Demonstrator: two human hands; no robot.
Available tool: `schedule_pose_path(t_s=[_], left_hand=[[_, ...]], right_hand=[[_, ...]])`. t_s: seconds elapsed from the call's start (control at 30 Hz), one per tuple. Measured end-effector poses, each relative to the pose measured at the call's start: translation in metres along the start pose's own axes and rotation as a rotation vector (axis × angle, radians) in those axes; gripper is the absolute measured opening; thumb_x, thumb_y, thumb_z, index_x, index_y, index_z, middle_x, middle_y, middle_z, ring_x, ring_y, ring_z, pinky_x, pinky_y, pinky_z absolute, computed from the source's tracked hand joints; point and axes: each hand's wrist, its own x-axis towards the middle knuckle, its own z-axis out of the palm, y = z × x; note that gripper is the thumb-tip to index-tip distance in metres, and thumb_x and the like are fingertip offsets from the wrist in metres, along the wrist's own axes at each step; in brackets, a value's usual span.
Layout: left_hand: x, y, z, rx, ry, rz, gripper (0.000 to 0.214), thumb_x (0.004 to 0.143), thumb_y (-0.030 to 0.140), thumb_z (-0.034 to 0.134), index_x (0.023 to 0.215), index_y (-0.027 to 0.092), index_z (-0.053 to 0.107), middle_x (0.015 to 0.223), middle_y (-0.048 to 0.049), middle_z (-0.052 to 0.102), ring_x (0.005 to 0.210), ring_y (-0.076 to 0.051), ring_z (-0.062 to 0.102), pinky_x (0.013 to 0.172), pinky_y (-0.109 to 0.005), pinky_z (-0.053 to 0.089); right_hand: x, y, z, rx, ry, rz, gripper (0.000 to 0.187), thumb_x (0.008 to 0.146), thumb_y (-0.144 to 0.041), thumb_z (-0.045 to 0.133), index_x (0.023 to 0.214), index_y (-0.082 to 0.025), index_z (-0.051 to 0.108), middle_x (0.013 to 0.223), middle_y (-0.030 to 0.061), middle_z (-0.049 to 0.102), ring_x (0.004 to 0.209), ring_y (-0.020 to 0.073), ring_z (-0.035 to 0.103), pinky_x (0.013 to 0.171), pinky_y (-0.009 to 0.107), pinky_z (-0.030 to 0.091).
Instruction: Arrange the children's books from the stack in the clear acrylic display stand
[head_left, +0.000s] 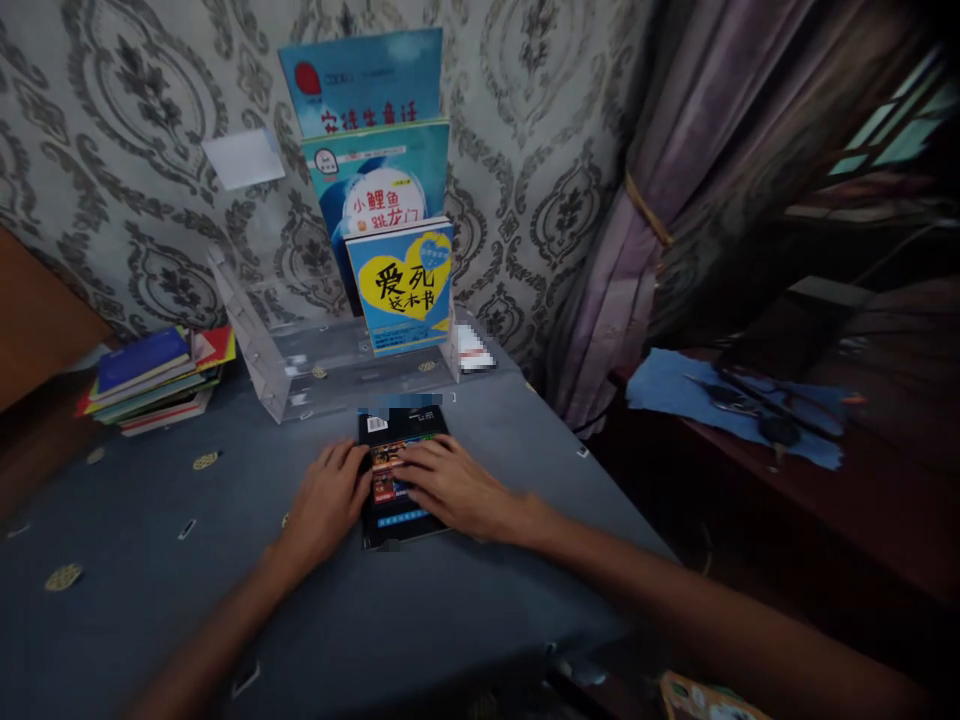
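Observation:
A black book (411, 519) lies flat on the grey-blue tablecloth, with a barcode and small colourful pictures on its upward face. My left hand (324, 497) rests at the book's left edge, fingers pointing forward and their tips touching it. Across the cover from the right lie the stretched fingers of my right hand (457, 487). Just beyond the book stands a clear stepped display rack (259, 340). On its right side a blue book with a yellow heart (409, 290), a teal book (330, 185) and a taller blue book (367, 65) stand upright in tiers.
A stack of several books (154, 375) lies left of the rack. A white paper (474, 348) is at its right. Behind are a patterned wall and a tied purple curtain (611, 260). On a dark surface at the right, a blue cloth (667, 385) carries dark items.

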Motion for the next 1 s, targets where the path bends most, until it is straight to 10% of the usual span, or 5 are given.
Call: schedule_pose_path(t_s=[0.2,0.43,0.7,1.0], left_hand=[[0.018,-0.009,0.023,-0.175,0.012,-0.111,0.036,0.099,0.031,0.045,0.13,0.016,0.057,0.131,-0.0169,0.065,0.131,-0.033,0.053,0.103,-0.056,0.046],[0.033,-0.016,0.017,-0.946,0.057,-0.368,0.047,0.086,0.046,0.061,0.125,0.018,0.061,0.124,-0.0134,0.07,0.119,-0.028,0.064,0.104,-0.046,0.048],[0.035,-0.004,0.001,-1.486,0.04,-0.877,0.069,0.057,0.028,0.09,0.118,0.017,0.059,0.104,-0.0073,0.073,0.083,-0.019,0.072,0.066,-0.026,0.058],[0.03,0.009,-0.008,-1.616,-0.12,-0.838,0.072,0.061,0.025,0.09,0.125,0.019,0.057,0.091,-0.0049,0.076,0.071,-0.02,0.074,0.059,-0.026,0.059]], right_hand=[[0.009,0.022,0.003,-0.152,0.052,0.403,0.042,0.102,-0.033,0.05,0.138,-0.014,0.06,0.147,0.0219,0.05,0.139,0.036,0.044,0.112,0.058,0.038],[0.007,0.025,0.018,-0.11,0.101,0.403,0.043,0.102,-0.029,0.046,0.14,-0.014,0.058,0.15,0.0191,0.048,0.143,0.0359,0.04,0.116,0.056,0.038],[0.005,0.025,0.014,-0.043,0.096,0.381,0.042,0.101,-0.026,0.047,0.14,-0.014,0.058,0.152,0.0192,0.046,0.143,0.0354,0.04,0.118,0.055,0.036],[-0.002,0.036,0.017,0.183,0.229,0.385,0.06,0.097,-0.031,0.056,0.152,-0.014,0.041,0.158,0.0219,0.035,0.147,0.0329,0.036,0.118,0.054,0.035]])
